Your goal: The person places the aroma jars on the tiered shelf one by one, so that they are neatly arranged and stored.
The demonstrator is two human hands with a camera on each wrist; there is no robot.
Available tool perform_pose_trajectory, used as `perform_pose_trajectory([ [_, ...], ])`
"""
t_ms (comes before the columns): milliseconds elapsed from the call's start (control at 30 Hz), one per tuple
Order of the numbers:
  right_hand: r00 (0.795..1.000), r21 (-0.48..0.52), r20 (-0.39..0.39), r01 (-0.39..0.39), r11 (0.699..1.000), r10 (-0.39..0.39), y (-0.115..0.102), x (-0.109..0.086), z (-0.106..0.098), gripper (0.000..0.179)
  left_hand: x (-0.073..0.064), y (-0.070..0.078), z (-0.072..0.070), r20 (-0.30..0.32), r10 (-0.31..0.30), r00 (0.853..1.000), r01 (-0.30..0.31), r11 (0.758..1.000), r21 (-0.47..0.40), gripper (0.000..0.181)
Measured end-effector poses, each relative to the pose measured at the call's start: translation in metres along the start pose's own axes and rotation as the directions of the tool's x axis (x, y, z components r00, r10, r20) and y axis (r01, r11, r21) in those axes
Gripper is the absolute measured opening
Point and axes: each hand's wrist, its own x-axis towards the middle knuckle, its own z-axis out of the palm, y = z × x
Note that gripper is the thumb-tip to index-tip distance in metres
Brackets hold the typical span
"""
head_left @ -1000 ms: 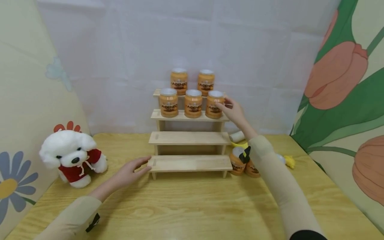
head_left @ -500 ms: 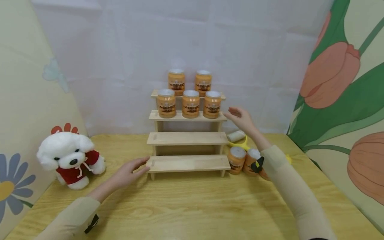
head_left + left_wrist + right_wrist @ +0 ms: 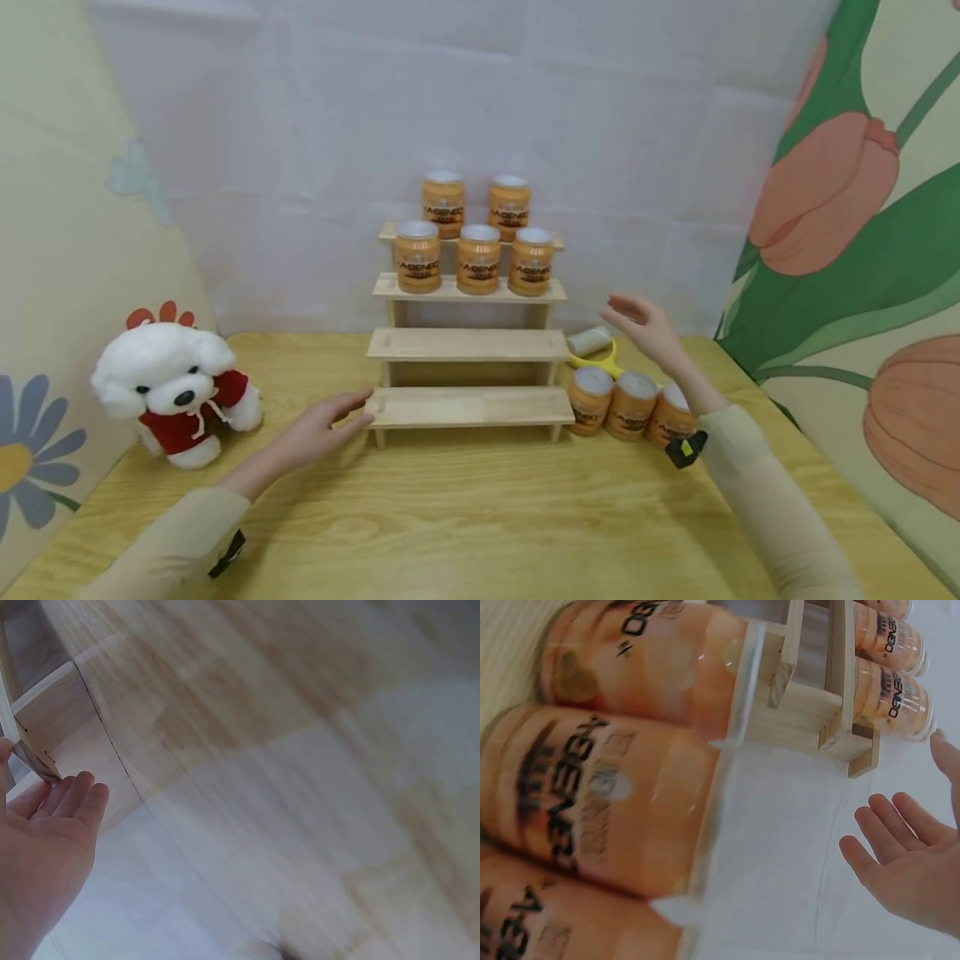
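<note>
A four-step wooden display shelf (image 3: 468, 344) stands on the table. My left hand (image 3: 311, 435) holds the left end of its lowest step, thumb in front and fingers behind; in the left wrist view the fingertips (image 3: 79, 791) meet the board's corner. Two orange cans with silver lids stand on the top step, including the top-left can (image 3: 444, 206). Three more are on the second step, the right-hand can (image 3: 531, 262) among them. My right hand (image 3: 648, 333) hovers right of the shelf with nothing in it, fingers relaxed, above a middle can (image 3: 632, 406) in a row of three.
A white plush dog (image 3: 168, 379) in red sits at the left. Behind the row of cans lie a yellow-handled object (image 3: 600, 360) and a white cylinder (image 3: 588, 341). A white cloth (image 3: 337, 167) hangs at the back, with flower-patterned panels (image 3: 832, 200) at the sides.
My right hand has let go of the right-hand can on the second step and moved right and down, over the row of cans. My left hand keeps its place at the shelf.
</note>
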Motion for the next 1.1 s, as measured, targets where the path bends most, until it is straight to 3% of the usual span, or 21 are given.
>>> perform_pose_trajectory([
  [267, 0.998, -0.028, 0.050, -0.034, 0.999, 0.035, 0.021, -0.028, -0.017, 0.055, 0.002, 0.001, 0.000, 0.001, 0.005, 1.000, -0.005, 1.000, 0.002, 0.054],
  [867, 0.994, -0.136, 0.108, 0.007, 0.991, 0.008, 0.052, -0.074, -0.039, 0.050, 0.001, 0.003, -0.002, 0.011, -0.007, 1.000, 0.007, 1.000, -0.010, 0.055],
  [1100, 0.990, -0.145, 0.128, -0.040, 0.989, 0.059, 0.057, -0.090, -0.045, 0.056, 0.002, 0.002, -0.001, 0.015, 0.005, 1.000, -0.005, 1.000, -0.011, 0.055],
])
